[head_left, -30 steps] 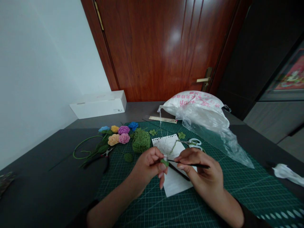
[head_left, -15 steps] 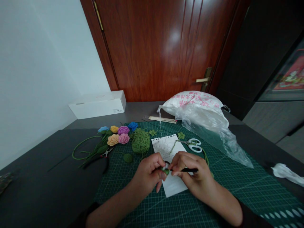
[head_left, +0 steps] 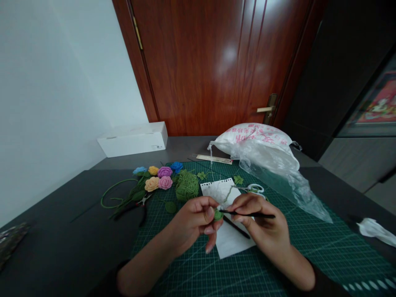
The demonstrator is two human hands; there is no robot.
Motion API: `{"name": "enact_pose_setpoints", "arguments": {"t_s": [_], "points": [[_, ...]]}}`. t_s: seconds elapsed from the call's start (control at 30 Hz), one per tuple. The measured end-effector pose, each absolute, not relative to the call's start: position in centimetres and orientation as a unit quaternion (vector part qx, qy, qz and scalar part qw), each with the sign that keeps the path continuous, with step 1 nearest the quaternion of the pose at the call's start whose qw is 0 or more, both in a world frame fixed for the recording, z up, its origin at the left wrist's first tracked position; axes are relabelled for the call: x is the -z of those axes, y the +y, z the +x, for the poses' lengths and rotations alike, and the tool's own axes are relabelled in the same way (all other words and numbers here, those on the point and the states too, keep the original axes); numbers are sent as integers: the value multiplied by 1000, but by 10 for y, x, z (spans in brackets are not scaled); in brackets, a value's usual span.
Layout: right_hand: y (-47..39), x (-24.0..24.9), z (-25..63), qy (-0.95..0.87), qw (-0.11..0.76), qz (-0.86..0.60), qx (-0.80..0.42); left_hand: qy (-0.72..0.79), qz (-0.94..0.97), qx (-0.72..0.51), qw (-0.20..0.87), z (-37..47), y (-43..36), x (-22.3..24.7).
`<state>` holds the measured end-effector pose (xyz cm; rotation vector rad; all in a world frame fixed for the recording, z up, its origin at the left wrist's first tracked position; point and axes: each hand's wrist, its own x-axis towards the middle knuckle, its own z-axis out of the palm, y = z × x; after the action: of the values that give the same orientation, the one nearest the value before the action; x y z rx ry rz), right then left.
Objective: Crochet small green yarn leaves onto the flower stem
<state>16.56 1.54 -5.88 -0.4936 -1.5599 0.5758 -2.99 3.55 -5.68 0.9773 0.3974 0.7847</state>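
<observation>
My left hand [head_left: 196, 220] pinches a small green crocheted piece [head_left: 218, 215] between thumb and fingers, its other fingers curled below. A tuft of white material shows at the top of that piece. My right hand [head_left: 262, 220] grips a slim black stick-like tool [head_left: 260, 214], its tip touching the green piece. I cannot make out the tool's exact kind. Beneath the hands is a torn-edged sheet of white paper [head_left: 230, 245], with a second dark stick [head_left: 238, 229] appearing over it. A ball of green yarn [head_left: 187, 186] sits just beyond my left hand.
Crocheted flowers [head_left: 165, 172] and black-handled pliers [head_left: 142, 202] lie left. White-handled scissors [head_left: 255, 189], partly hidden by my right hand, a ruler [head_left: 214, 159] and a big white sack [head_left: 256, 142] are beyond. A green cutting mat [head_left: 185, 268] covers the desk; a white box [head_left: 133, 140] stands back left.
My right hand has shifted slightly right, and the black tool now shows more of its length. The green piece is more exposed. The whole view has moved a little.
</observation>
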Motion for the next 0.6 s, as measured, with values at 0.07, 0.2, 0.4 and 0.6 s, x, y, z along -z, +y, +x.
{"name": "enact_pose_setpoints", "arguments": {"t_s": [0.07, 0.2, 0.4, 0.6], "points": [[13, 59, 167, -676, 656, -214, -259, 184, 451, -368, 792, -29, 35, 57], [11, 56, 170, -621, 706, -222, -258, 188, 444, -388, 786, -29, 36, 58], [14, 55, 166, -631, 690, -220, -279, 191, 446, -374, 790, -28, 35, 62], [13, 56, 164, -637, 688, -222, -266, 198, 448, -371, 789, -27, 34, 61]]}}
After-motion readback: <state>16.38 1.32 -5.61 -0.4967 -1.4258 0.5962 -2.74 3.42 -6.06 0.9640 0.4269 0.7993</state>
